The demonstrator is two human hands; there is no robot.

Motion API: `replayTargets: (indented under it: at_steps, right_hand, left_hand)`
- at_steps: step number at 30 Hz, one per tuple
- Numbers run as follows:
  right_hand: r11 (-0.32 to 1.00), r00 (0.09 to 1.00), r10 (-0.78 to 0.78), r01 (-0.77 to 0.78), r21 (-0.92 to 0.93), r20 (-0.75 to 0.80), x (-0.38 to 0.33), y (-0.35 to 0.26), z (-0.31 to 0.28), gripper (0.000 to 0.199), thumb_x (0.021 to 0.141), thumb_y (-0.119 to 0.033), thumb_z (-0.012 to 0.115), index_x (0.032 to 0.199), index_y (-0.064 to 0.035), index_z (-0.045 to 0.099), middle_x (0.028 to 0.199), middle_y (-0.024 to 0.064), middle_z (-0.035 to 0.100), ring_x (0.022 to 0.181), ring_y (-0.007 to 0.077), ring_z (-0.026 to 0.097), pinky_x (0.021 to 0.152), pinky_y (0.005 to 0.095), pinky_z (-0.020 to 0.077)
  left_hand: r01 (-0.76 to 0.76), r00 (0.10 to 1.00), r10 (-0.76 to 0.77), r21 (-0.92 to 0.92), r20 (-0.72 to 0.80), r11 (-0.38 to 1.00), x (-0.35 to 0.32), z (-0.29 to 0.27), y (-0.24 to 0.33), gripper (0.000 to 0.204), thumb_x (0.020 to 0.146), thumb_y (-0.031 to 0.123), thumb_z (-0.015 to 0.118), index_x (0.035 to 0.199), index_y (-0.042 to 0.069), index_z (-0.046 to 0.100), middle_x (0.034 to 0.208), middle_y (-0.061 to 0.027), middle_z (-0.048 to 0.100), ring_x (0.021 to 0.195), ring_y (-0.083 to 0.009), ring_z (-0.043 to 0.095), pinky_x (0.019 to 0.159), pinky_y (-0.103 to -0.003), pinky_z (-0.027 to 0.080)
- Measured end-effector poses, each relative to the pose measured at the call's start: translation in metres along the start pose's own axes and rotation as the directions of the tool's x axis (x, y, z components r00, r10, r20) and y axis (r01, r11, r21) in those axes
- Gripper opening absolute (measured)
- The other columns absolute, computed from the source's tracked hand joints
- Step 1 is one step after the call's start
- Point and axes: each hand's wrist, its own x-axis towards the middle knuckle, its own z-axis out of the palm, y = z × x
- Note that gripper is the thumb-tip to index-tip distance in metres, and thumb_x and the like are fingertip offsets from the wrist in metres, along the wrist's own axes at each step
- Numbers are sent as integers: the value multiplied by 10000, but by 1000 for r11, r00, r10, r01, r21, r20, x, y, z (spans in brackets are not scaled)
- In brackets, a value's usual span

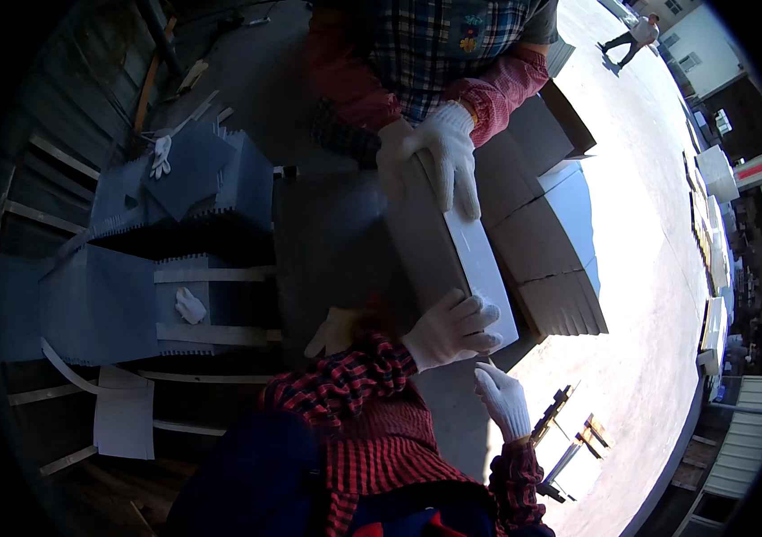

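The right hand [503, 402], loosely curled, is just beside the long white box [485, 268]; I cannot tell whether it grips anything. The left hand [452, 332], partly spread, lies over the box's near end, toward the counter's [327, 237] right edge. A co-worker's gloved hand [449, 148] covers the far end.

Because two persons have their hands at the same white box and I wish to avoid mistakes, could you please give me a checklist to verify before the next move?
1. Your left hand on the white box: ok, it lies over the near end.
2. Your right hand on the box: cannot tell; it is close to the near corner, but contact is unclear.
3. Co-worker's hands on the box: ok, at the far end.
4. Hand protection: ok, all four hands are gloved.
5. Underside of the box: cannot tell, hidden.
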Motion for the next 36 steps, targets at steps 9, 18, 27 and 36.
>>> replayTargets:
  at_steps: [9, 18, 27, 36]
  right_hand:
    - [820, 925, -282, 95, -564, -255, 65, -144, -7, 994, 792, -471, 826, 1568, -64, 357, 1383, 223, 574, 1152, 391, 663, 919, 461, 564]
    - [933, 944, -321, 302, -196, -73, 138, -81, -91, 1001, 815, -277, 788, 1610, -19, 236, 1502, 214, 482, 1303, 305, 543, 1085, 388, 457]
    - [925, 961, -143, 44, 377, 237, 282, 53, -162, 727, 867, -329, 793, 1453, -6, 509, 1234, 107, 656, 1069, 227, 641, 934, 344, 522]
    - [671, 828, -261, -214, 710, 496, 406, 217, -115, 987, 730, -293, 877, 1545, -64, 370, 1362, 90, 559, 1210, 258, 576, 1034, 415, 485]
  left_hand:
    - [624, 398, -889, -777, 225, 83, -72, 78, 28, 362, 896, 275, 724, 1196, 117, 597, 1099, -123, 582, 1012, -272, 607, 1010, -461, 476]
    - [661, -319, -520, -207, 792, -721, -134, 102, 2, 739, 937, 563, 642, 1427, 21, 528, 1271, -206, 663, 1217, -333, 626, 1035, -392, 482]
    - [832, -426, -905, -394, -6, -389, -83, 155, 0, 908, 925, 638, 618, 1502, -31, 409, 1423, -286, 545, 1308, -403, 546, 1100, -443, 425]
    - [888, -305, -948, -332, 91, -318, -58, 163, -32, 780, 881, 458, 726, 1438, -28, 477, 1327, -243, 627, 1227, -321, 621, 1050, -398, 466]
